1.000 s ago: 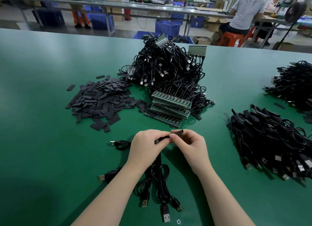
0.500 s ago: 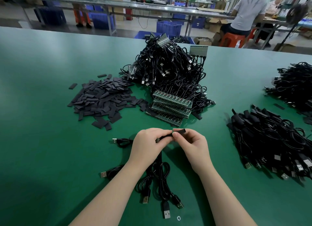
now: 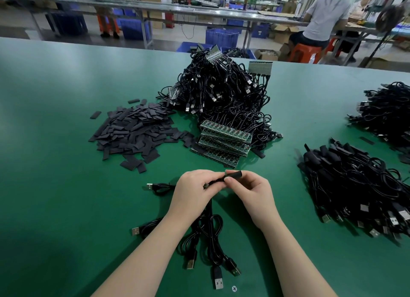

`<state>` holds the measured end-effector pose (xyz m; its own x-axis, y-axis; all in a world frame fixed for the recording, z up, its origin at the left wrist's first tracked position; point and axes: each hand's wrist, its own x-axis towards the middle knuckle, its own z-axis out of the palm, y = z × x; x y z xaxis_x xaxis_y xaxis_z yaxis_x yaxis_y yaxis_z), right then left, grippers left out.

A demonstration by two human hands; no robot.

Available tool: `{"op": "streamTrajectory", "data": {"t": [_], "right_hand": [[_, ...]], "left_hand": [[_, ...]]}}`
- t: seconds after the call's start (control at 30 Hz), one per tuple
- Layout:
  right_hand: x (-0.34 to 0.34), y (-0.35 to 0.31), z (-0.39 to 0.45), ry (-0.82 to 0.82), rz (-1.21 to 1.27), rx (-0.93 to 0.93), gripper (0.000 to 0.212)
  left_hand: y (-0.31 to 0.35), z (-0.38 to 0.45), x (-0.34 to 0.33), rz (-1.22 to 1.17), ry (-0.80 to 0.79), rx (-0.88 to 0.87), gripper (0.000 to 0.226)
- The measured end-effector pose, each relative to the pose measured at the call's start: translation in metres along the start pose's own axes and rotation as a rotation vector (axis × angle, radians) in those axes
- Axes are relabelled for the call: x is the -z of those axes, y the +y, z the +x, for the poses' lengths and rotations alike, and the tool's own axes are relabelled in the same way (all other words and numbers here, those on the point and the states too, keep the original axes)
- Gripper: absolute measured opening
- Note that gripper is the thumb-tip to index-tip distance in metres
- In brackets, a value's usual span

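Note:
Low over the green table [image 3: 55, 185], my left hand [image 3: 195, 192] grips the end of a black USB cable [image 3: 210, 234]. The cable hangs down toward me in loops beside other cables. My right hand [image 3: 250, 191] pinches a short black sleeve [image 3: 233, 174] at that cable end, its far tip sticking out above my fingers. The two hands touch at the fingertips. What lies inside the sleeve is hidden.
A heap of flat black sleeves [image 3: 135, 130] lies at left centre. Behind my hands sit stacked green circuit boards [image 3: 224, 141] and a big tangle of cables [image 3: 221, 92]. More cable piles [image 3: 355, 185] fill the right side. People sit at benches beyond the table.
Both hands stay together at the same spot. The sleeve sits slightly further along the cable end, and the view has shifted a little.

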<state>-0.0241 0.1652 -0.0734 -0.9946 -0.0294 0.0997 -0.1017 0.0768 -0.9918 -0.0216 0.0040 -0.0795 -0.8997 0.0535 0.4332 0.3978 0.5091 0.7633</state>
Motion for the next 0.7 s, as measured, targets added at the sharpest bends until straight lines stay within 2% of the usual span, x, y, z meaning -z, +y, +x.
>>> {"op": "streamTrajectory", "data": {"t": [0.2, 0.47, 0.7], "right_hand": [[0.0001, -0.0001, 0.0016, -0.027, 0.015, -0.013, 0.021], [0.0019, -0.0013, -0.0006, -0.062, -0.011, 0.008, 0.023], [0.0007, -0.0010, -0.0002, -0.060, -0.041, 0.004, 0.022]], "left_hand": [[0.0003, -0.0009, -0.0001, 0.055, 0.021, 0.079, 0.039], [0.0073, -0.0024, 0.0019, 0.110, 0.044, 0.011, 0.036], [0.0065, -0.0029, 0.0017, 0.044, 0.033, 0.061, 0.046]]}}
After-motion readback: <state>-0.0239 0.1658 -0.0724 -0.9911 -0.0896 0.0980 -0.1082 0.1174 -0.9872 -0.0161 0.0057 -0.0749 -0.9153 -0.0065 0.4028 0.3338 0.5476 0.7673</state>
